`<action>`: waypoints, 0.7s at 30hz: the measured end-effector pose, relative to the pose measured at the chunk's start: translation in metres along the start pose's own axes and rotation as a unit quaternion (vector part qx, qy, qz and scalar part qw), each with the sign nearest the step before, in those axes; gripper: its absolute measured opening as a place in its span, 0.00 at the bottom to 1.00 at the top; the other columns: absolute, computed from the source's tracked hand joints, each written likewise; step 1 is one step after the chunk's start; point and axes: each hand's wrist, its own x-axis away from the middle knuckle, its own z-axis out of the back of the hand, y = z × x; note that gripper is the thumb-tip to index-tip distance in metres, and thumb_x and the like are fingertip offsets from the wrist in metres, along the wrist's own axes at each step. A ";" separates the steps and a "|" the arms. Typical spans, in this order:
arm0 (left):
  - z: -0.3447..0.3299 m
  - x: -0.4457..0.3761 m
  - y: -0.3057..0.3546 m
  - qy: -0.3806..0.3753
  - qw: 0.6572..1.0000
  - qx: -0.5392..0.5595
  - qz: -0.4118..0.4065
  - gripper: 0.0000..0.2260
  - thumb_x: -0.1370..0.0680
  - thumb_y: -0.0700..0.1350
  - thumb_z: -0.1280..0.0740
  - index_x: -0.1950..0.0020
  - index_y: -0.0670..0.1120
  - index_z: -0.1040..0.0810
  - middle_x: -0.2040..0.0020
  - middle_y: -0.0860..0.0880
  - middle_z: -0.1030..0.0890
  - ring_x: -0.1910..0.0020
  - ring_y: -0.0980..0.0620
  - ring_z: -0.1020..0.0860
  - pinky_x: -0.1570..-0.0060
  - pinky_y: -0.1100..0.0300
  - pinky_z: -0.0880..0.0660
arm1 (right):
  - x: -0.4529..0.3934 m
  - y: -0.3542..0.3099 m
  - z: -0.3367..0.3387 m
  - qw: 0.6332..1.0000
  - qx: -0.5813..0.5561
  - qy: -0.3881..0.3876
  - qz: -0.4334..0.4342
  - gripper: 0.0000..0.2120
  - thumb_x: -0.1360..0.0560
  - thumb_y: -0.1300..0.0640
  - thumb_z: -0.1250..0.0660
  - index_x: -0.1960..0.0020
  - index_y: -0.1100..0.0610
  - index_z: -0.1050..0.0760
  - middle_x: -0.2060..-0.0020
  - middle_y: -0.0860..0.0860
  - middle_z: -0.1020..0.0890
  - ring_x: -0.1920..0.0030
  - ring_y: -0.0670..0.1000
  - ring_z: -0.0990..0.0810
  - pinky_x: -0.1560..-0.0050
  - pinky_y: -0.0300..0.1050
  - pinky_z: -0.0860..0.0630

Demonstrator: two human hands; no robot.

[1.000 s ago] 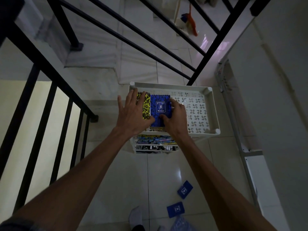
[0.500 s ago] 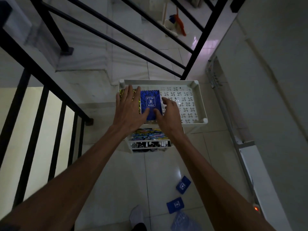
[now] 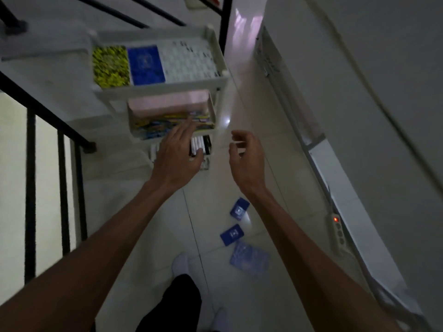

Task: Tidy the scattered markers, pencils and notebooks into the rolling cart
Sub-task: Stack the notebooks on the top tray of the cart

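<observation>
1. The white rolling cart (image 3: 217,56) stands on the tiled floor (image 3: 148,236) between a black railing (image 3: 31,188) on its left and a white wall on its right. A power strip (image 3: 336,232) with a red light lies by the wall, well to the near right of the cart.
2. On the floor nearer the person than the cart lie two small blue notebooks (image 3: 232,234) and a clear plastic sleeve (image 3: 249,259), close together. A white-socked foot (image 3: 181,263) stands just left of them.
3. On the cart's top tray a yellow-patterned notebook (image 3: 110,66) and a blue notebook (image 3: 145,65) lie flat, side by side and touching, at the left end. Their long edges run from the near rim toward the far rim.
4. The middle tray holds coloured pencils (image 3: 153,125) lying lengthwise along the cart, blurred. Below it, white markers (image 3: 199,143) show in the lower tray, their ends pointing toward the person.
5. The left hand (image 3: 178,152) hovers in front of the cart's lower trays, fingers spread and nearly straight, gripping nothing.
6. The right hand (image 3: 245,155) hangs in the air just right of the cart, fingers loosely curled, holding nothing.
</observation>
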 end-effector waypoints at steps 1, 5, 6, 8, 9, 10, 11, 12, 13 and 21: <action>-0.020 0.016 0.003 -0.016 1.000 0.016 0.013 0.26 0.24 0.43 0.33 0.27 0.41 0.33 0.28 0.43 0.30 0.29 0.45 0.32 0.29 0.50 0.36 | 0.015 0.021 0.006 1.000 0.006 -0.005 -0.018 0.13 0.22 0.62 0.36 0.38 0.57 0.25 0.45 0.49 0.22 0.48 0.47 0.22 0.45 0.48 0.22; -0.109 0.073 0.002 -0.067 0.993 0.075 0.061 0.23 0.22 0.44 0.34 0.27 0.44 0.33 0.31 0.44 0.28 0.33 0.47 0.29 0.34 0.58 0.35 | 0.067 0.116 0.015 0.996 0.021 -0.021 -0.084 0.13 0.21 0.62 0.37 0.37 0.57 0.26 0.44 0.51 0.22 0.48 0.47 0.22 0.45 0.45 0.22; -0.134 0.087 -0.002 -0.078 0.991 0.077 0.073 0.23 0.22 0.44 0.34 0.28 0.45 0.33 0.32 0.44 0.27 0.34 0.47 0.29 0.35 0.59 0.35 | 0.078 0.142 0.013 0.995 0.027 -0.024 -0.097 0.13 0.21 0.62 0.37 0.38 0.58 0.26 0.44 0.52 0.21 0.48 0.48 0.22 0.46 0.42 0.22; -0.185 0.116 -0.016 -0.110 0.985 0.081 0.103 0.22 0.22 0.45 0.35 0.27 0.46 0.33 0.33 0.43 0.26 0.35 0.46 0.29 0.36 0.58 0.34 | 0.100 0.195 0.005 0.990 0.036 -0.030 -0.132 0.13 0.21 0.63 0.37 0.38 0.58 0.26 0.44 0.53 0.21 0.49 0.48 0.22 0.49 0.34 0.24; -0.211 0.129 -0.025 -0.126 0.982 0.082 0.115 0.23 0.22 0.45 0.35 0.27 0.47 0.33 0.34 0.43 0.26 0.35 0.45 0.28 0.36 0.56 0.34 | 0.109 0.222 0.000 0.989 0.036 -0.030 -0.143 0.12 0.22 0.63 0.37 0.38 0.58 0.26 0.44 0.54 0.21 0.49 0.48 0.22 0.50 0.34 0.25; -0.239 0.141 -0.035 -0.141 0.979 0.081 0.123 0.23 0.21 0.45 0.35 0.27 0.47 0.33 0.34 0.43 0.26 0.36 0.45 0.28 0.37 0.55 0.33 | 0.116 0.250 -0.007 0.987 0.035 -0.029 -0.155 0.12 0.22 0.63 0.36 0.39 0.58 0.25 0.45 0.54 0.20 0.49 0.49 0.22 0.48 0.36 0.24; -0.267 0.154 -0.048 -0.156 0.975 0.083 0.133 0.23 0.21 0.45 0.36 0.27 0.47 0.34 0.34 0.43 0.26 0.36 0.45 0.28 0.37 0.55 0.33 | 0.124 0.279 -0.015 0.984 0.033 -0.030 -0.171 0.12 0.23 0.62 0.35 0.39 0.58 0.25 0.46 0.53 0.20 0.48 0.49 0.21 0.47 0.39 0.24; -0.295 0.166 -0.061 -0.168 0.972 0.087 0.142 0.23 0.21 0.45 0.36 0.26 0.46 0.34 0.33 0.44 0.26 0.35 0.46 0.29 0.36 0.55 0.33 | 0.130 0.308 -0.024 0.982 0.030 -0.031 -0.186 0.12 0.23 0.62 0.34 0.39 0.58 0.25 0.46 0.52 0.20 0.49 0.49 0.21 0.48 0.38 0.24; -0.323 0.176 -0.074 -0.180 0.968 0.093 0.148 0.23 0.21 0.46 0.36 0.26 0.46 0.35 0.31 0.45 0.27 0.35 0.47 0.29 0.35 0.54 0.33 | 0.135 0.335 -0.033 0.979 0.027 -0.034 -0.198 0.13 0.23 0.62 0.34 0.39 0.58 0.25 0.47 0.51 0.20 0.50 0.47 0.21 0.50 0.33 0.25; -0.525 0.247 -0.177 -0.228 0.935 0.147 0.229 0.24 0.23 0.48 0.31 0.29 0.47 0.32 0.34 0.50 0.24 0.40 0.53 0.26 0.41 0.60 0.29 | 0.164 0.545 -0.117 0.960 0.075 -0.080 -0.257 0.12 0.20 0.59 0.37 0.37 0.60 0.25 0.46 0.51 0.20 0.59 0.38 0.25 0.63 0.22 0.29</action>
